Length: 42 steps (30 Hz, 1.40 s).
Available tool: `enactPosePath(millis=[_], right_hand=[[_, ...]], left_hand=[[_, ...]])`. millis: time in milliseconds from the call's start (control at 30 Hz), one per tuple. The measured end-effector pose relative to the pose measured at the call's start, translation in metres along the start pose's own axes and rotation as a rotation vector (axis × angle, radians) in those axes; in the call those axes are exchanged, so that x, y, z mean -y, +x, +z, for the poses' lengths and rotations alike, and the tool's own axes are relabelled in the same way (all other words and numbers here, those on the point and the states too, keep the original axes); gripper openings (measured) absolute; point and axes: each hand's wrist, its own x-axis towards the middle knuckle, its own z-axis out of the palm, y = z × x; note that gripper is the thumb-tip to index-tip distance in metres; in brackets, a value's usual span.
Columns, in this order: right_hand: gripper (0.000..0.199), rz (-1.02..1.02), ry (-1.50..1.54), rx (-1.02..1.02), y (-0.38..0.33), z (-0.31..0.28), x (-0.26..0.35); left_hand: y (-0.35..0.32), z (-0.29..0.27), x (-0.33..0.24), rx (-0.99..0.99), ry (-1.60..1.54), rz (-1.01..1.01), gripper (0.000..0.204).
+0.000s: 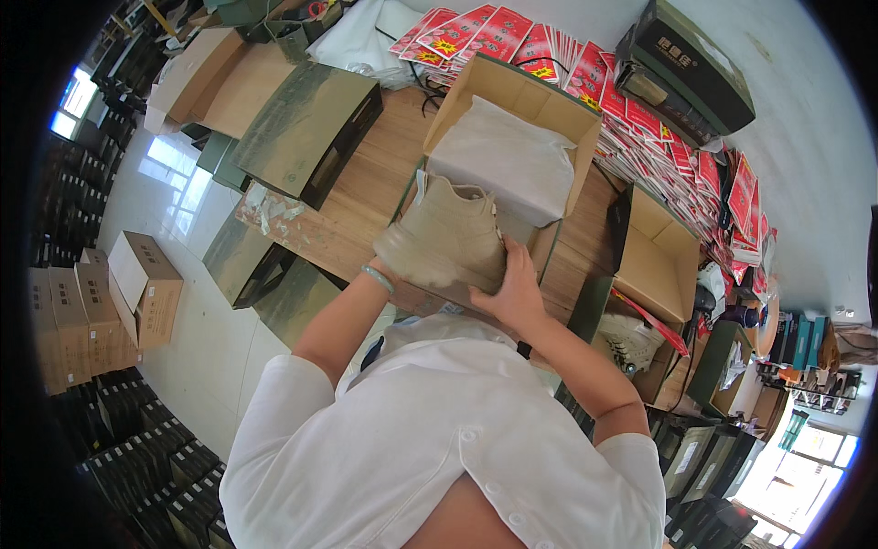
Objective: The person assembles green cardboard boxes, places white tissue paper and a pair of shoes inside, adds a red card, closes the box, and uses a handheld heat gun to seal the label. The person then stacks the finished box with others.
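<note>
A beige high-top shoe point(444, 233) is held in front of my body, over the near edge of an open shoebox point(585, 151). My right hand point(515, 285) grips the shoe's right end, thumb toward me and fingers along its side. At the shoe's left end is my left hand point(385, 267), closed on it, with most of its fingers hidden behind the shoe. Inside the box, white tissue paper point(503, 151) covers the far part. A white tag point(421, 186) sticks up at the shoe's collar.
A closed olive shoebox point(306, 119) stands left on the wooden table point(366, 197). Red printed packets point(658, 137) are heaped along the back and right. An open box point(658, 261) and another beige shoe point(631, 340) lie to the right. Cartons point(142, 288) stand on the floor.
</note>
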Motion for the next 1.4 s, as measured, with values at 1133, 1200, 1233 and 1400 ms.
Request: enactPosePath(millis=[1133,1200,1233,1400], right_hand=[[0.081,0.179,-0.003,0.376,0.012,0.073,-0.081],[0.072,0.099,0.006,0.188,0.004,0.088,-0.094],[0.067,0.064,-0.001,0.098,-0.001,0.094,-0.101],[0.036,0.198,0.262,-0.449,-0.050,0.003,-0.098]], left_hand=[[-0.041,0.041,0.031,-0.342,1.812,0.220,0.039],[-0.034,0.031,0.051,-0.294,2.041,0.138,0.040],[-0.033,0.031,0.052,-0.302,2.012,0.144,0.039],[-0.035,0.036,0.051,-0.322,1.918,0.187,0.032]])
